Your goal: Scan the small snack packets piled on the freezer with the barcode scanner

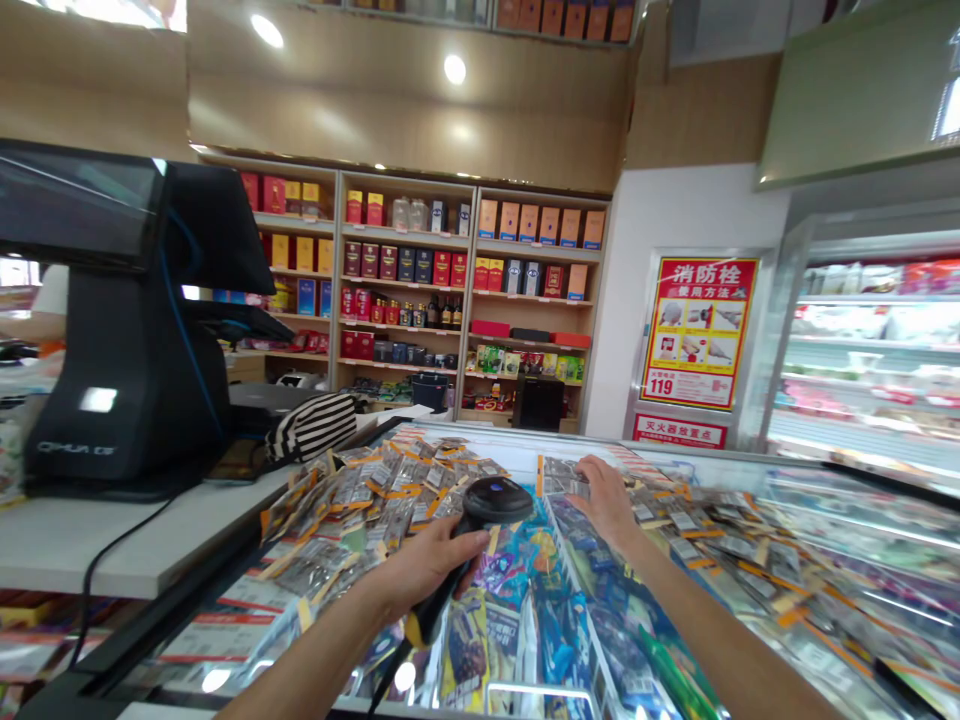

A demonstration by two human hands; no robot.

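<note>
My left hand (424,566) is closed round the handle of a black barcode scanner (491,505), whose round head points away from me over a glass-topped chest freezer (679,462). My right hand (606,497) lies on small silver and orange packets (390,485) heaped on the freezer lid, fingers spread and flat. Colourful frozen packs (517,590) show under the glass between my forearms.
A black checkout terminal (127,330) stands on the counter (82,540) at left, with a striped pouch (311,425) beside it. Shelves of boxed goods (420,290) fill the back wall. A red fire-hydrant poster (699,332) and a lit fridge case (870,345) stand to the right.
</note>
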